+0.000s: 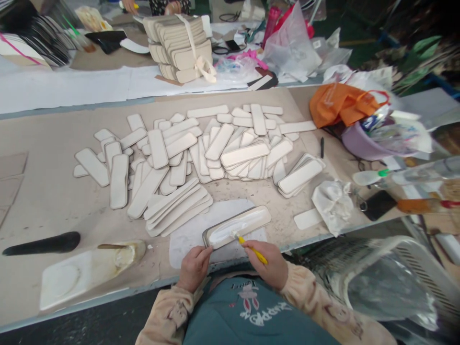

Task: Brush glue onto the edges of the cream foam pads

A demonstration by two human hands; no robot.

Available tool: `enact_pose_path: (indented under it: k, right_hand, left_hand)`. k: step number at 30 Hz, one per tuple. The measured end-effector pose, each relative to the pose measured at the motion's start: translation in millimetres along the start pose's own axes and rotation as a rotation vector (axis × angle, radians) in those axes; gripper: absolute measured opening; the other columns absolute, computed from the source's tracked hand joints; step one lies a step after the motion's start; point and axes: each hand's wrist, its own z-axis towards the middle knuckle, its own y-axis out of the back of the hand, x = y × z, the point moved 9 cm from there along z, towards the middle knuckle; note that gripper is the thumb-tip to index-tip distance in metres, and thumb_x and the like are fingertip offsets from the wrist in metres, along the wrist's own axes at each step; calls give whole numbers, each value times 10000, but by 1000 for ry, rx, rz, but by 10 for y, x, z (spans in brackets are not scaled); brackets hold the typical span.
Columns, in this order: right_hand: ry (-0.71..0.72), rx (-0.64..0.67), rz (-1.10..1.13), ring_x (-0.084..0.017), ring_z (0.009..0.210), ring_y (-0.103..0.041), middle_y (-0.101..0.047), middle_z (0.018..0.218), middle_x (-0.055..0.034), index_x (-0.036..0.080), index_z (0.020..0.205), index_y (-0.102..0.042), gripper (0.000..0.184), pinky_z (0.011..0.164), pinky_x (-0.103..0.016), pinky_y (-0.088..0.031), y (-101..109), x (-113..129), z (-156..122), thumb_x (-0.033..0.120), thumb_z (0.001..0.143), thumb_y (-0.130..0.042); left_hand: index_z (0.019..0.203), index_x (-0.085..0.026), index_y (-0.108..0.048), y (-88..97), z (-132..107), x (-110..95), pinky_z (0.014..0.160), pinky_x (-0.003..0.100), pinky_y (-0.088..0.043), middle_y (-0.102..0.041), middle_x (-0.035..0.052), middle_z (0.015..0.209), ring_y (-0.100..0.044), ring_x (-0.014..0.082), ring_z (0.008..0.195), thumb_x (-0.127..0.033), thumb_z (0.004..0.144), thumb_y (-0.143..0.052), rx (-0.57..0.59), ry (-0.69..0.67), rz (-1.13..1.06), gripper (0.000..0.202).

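Observation:
My left hand [194,267] grips the near end of a small stack of long cream pads [247,221] at the table's front edge. My right hand [270,263] is closed round a yellow-handled brush [251,248], whose tip rests on the top pad, where a white smear of glue shows. The stack lies on a white sheet [187,237]. Behind it a big heap of the same rounded pads [201,153] is spread over the brown table [43,143].
A glue tray with a brush [89,268] and a black insole [43,243] lie front left. Crumpled plastic [333,203], a phone [378,204], a purple bowl [359,143] and an orange bag [341,103] sit right. A tied bundle of pads [181,48] stands behind. A wire basket [388,282] is lower right.

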Motion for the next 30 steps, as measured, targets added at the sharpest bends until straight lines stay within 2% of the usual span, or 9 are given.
enact_pose_path:
  k: [3, 5, 7, 12, 16, 19, 24, 27, 30]
  right_hand:
    - [31, 47, 28, -152, 822, -657, -701, 924, -49, 198, 1008, -618, 214, 767, -260, -509, -162, 72, 41, 240, 884, -449]
    - [6, 26, 21, -152, 809, -659, -702, 909, -46, 198, 999, -620, 209, 758, -260, -512, -142, -9, 45, 238, 882, -451]
    - [-41, -33, 9, -153, 798, -660, -703, 899, -45, 198, 988, -624, 203, 754, -262, -513, 0, -176, 17, 239, 881, -457]
    - [-154, -173, -41, -163, 820, -661, -698, 922, -46, 198, 983, -626, 196, 790, -271, -512, 540, -636, -119, 255, 882, -468]
    - [-176, -226, -107, -168, 772, -666, -702, 881, -48, 194, 973, -627, 190, 749, -268, -524, 754, -696, -160, 265, 876, -479]
    - [-113, -205, -84, -169, 798, -663, -700, 903, -56, 194, 980, -626, 192, 750, -269, -521, 647, -504, -98, 248, 877, -472]
    - [15, -104, -17, -155, 811, -659, -701, 909, -56, 187, 998, -621, 209, 744, -260, -514, 219, -168, 89, 232, 881, -454]
    - [43, -79, -29, -150, 793, -662, -705, 898, -48, 190, 999, -622, 214, 734, -257, -515, 94, -162, 161, 240, 881, -451]
    - [12, -124, -49, -151, 792, -665, -706, 900, -50, 193, 992, -629, 211, 749, -257, -518, 216, -331, 160, 241, 877, -458]
  left_hand:
    - [1006, -211, -632, -10, -5, -4, 665, 251, -480, -621, 39, 791, -575, 141, 740, -160, 854, -485, 10, -7, 23, 217]
    - [1005, -209, -632, -11, -9, -2, 665, 250, -481, -623, 39, 798, -576, 141, 743, -162, 855, -486, 11, -8, 28, 215]
    - [1011, -207, -630, -22, -12, 7, 675, 249, -482, -625, 39, 809, -580, 141, 754, -161, 854, -488, 20, -1, 28, 217]
    - [1014, -208, -629, -40, -12, 10, 685, 249, -485, -624, 34, 813, -586, 142, 762, -164, 852, -489, 27, 12, 30, 219]
    - [1014, -207, -627, -34, -1, -4, 670, 246, -486, -622, 35, 804, -583, 139, 747, -169, 859, -478, 24, 7, 23, 219]
    - [1005, -210, -632, -26, 2, -5, 664, 244, -488, -624, 38, 802, -585, 139, 743, -175, 861, -470, 27, 7, 23, 219]
    - [999, -210, -637, -20, 4, -1, 654, 241, -492, -629, 37, 798, -591, 138, 733, -178, 856, -479, 35, 6, 38, 215]
    - [993, -213, -640, -16, 10, -9, 651, 242, -494, -632, 36, 795, -594, 137, 726, -186, 856, -479, 31, 0, 50, 213]
    - [993, -218, -640, -7, 21, -23, 649, 242, -494, -632, 34, 790, -593, 138, 720, -185, 857, -476, 15, -11, 50, 215]
